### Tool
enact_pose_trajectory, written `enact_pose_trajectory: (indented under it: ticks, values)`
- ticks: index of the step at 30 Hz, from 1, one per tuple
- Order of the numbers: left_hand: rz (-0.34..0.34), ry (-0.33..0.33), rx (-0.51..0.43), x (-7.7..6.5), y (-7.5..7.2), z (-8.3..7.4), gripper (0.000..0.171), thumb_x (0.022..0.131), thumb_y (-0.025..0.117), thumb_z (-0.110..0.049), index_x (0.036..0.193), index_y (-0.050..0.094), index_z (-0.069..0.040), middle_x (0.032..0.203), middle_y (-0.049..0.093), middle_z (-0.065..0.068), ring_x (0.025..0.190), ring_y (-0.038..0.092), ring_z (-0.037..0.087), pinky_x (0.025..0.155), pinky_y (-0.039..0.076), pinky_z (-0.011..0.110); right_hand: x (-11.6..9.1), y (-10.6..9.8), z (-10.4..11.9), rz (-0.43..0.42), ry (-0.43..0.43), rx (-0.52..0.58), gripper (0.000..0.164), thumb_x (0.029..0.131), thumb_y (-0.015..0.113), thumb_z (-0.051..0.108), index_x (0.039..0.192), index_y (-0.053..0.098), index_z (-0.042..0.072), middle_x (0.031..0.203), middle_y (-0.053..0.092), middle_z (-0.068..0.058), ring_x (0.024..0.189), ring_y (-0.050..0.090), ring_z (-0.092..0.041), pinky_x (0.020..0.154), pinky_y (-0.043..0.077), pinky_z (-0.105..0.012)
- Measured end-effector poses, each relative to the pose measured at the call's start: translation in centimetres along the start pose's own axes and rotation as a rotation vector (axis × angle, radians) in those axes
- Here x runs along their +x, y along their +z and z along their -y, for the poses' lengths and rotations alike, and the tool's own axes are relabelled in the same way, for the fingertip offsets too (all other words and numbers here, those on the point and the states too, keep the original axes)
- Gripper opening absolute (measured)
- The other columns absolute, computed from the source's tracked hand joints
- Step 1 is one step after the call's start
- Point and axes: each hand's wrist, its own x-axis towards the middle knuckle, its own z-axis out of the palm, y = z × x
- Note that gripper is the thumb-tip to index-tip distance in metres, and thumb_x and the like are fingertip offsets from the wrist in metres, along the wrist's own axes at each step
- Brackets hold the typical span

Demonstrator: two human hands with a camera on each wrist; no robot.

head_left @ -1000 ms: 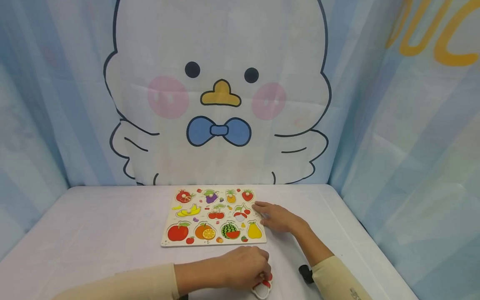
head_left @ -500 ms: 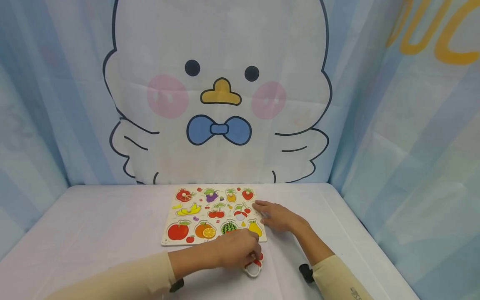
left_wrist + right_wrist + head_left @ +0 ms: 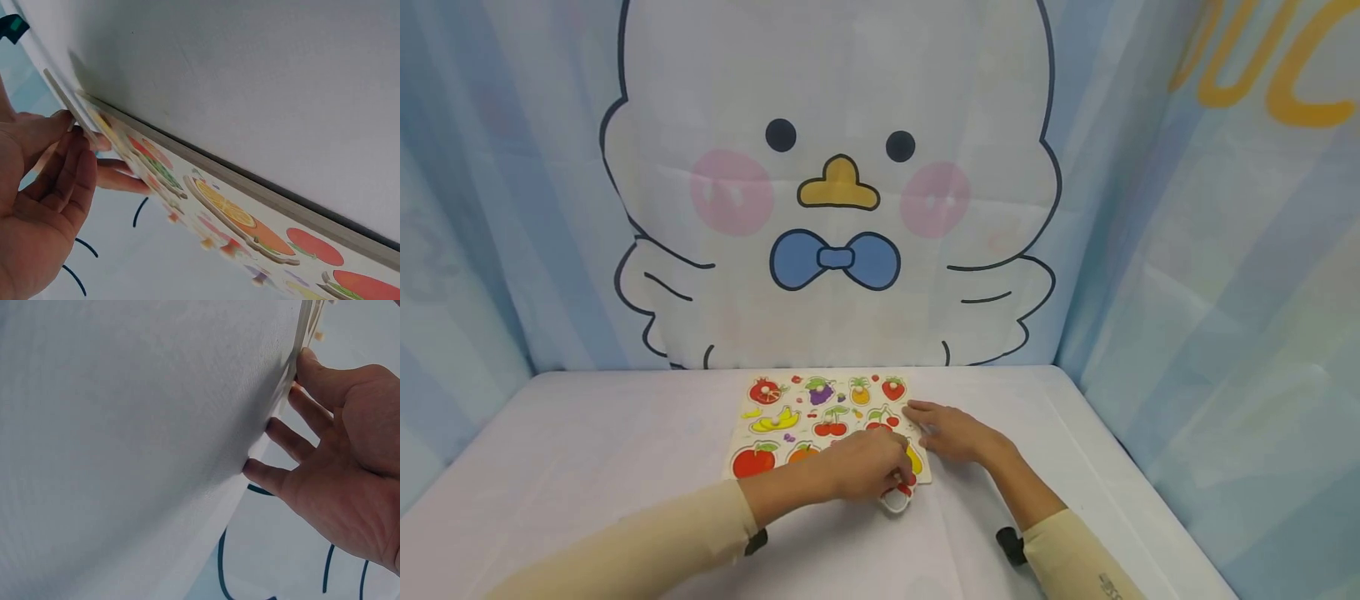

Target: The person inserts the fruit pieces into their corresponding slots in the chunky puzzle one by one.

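Observation:
My left hand [image 3: 867, 462] pinches a small flat puzzle piece [image 3: 896, 500], red and white like a lychee. It is over the near right edge of a fruit puzzle board [image 3: 801, 400]. Seen from the left wrist, the thin piece [image 3: 57, 87] is tilted between thumb and fingertips, just off the board's end [image 3: 187, 147]. The left hand hides the watermelon and part of the pear. My right hand [image 3: 955, 433] rests at the board's right edge, fingers extended. In the right wrist view its thumb [image 3: 319, 378] touches that edge and the other fingertips meet the tablecloth.
Knobbed fruit pieces sit in the board, among them bananas [image 3: 775, 421], an apple [image 3: 754, 460] and grapes [image 3: 820, 392]. A white cloth [image 3: 617, 467] covers the table. Behind it hangs a curtain [image 3: 842, 325] with a cartoon bird.
My left hand has carried the lychee-like piece away from the near table area, forward and slightly left, to the board's near edge. My right hand has stayed at the board's right edge.

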Motion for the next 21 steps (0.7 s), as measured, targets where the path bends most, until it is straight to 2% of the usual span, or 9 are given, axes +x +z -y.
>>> enact_pose_trajectory:
  ticks: [3,12,16,21]
  values:
    - [-0.018,-0.008,-0.002,0.3,-0.1,0.8,0.018,0.094,0.077,-0.008,0.108,0.083,-0.016,0.096,0.073,-0.008,0.086,0.060,-0.001,0.076,0.051,0.011,0.0,-0.1,0.0,0.001,0.008,0.006,0.058,0.101,0.068,0.019,0.156,0.050,0.019,0.166,0.042,-0.002,0.153,0.039,-0.034,0.122,0.034,-0.056]
    - [-0.067,-0.055,0.032,1.1,-0.5,3.2,0.014,0.096,0.074,-0.009,0.106,0.083,-0.014,0.097,0.073,-0.005,0.085,0.060,0.004,0.085,0.055,0.017,0.0,-0.3,0.1,0.007,0.002,0.015,0.057,0.101,0.067,0.019,0.156,0.050,0.019,0.166,0.041,-0.003,0.153,0.039,-0.035,0.122,0.033,-0.056]
    - [-0.091,-0.071,0.043,1.6,-0.7,4.2,0.014,0.096,0.074,-0.008,0.104,0.083,-0.013,0.096,0.072,-0.004,0.085,0.063,0.005,0.082,0.056,0.018,0.0,-0.3,0.0,0.008,0.012,0.028,0.057,0.102,0.066,0.019,0.156,0.050,0.020,0.166,0.040,-0.002,0.153,0.038,-0.034,0.123,0.033,-0.057]
    - [-0.107,-0.085,0.055,2.3,-0.9,5.3,0.013,0.097,0.073,-0.008,0.104,0.083,-0.012,0.097,0.073,-0.002,0.090,0.067,0.010,0.086,0.058,0.023,0.1,-0.1,-0.1,0.006,0.011,0.040,0.057,0.102,0.067,0.018,0.156,0.050,0.020,0.166,0.041,-0.002,0.153,0.039,-0.033,0.123,0.034,-0.056]
